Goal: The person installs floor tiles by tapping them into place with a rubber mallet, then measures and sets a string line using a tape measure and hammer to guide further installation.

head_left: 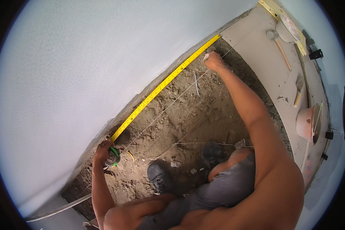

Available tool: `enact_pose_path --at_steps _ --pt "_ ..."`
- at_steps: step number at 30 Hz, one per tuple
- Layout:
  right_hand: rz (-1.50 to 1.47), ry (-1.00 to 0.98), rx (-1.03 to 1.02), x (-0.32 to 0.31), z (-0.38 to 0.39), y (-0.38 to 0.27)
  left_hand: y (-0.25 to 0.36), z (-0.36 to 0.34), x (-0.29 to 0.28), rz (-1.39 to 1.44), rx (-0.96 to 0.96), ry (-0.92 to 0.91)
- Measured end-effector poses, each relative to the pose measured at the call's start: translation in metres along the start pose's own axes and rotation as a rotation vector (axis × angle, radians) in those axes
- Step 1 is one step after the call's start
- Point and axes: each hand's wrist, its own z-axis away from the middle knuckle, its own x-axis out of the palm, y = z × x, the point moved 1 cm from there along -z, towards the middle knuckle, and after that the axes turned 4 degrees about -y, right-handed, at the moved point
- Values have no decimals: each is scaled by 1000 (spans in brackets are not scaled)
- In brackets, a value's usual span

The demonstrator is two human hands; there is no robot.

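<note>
My left hand (102, 151), at the near end of the wall base, is closed round a black and green tape measure (113, 156). Its yellow blade (166, 81) runs out along the foot of the wall and ends at the edge of the laid tiles. Near that far end, my right hand (215, 62) is closed over the soil, with a small pale piece (206, 57) showing at its fingers; its kind I cannot make out. A thin taut string (163, 112) stretches over the dirt roughly alongside the blade, passing close by my right hand.
The pale wall (73, 69) rises on the left. Light floor tiles (253, 46) at right carry a mallet (283, 55), a trowel (298, 94), a pinkish bucket (305, 124) and a pale basin (287, 28). A white strip (196, 84) lies on rough soil (180, 126). Near left is a pale pipe (61, 208).
</note>
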Motion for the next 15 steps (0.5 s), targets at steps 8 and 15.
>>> enact_pose_path --at_steps 8,15 --pt "451 -362 -21 -11 53 -67 10 -7 -12 -86 -70 60" --pt "536 -266 -89 -8 51 -80 13 -3 -9 -153 -23 122"
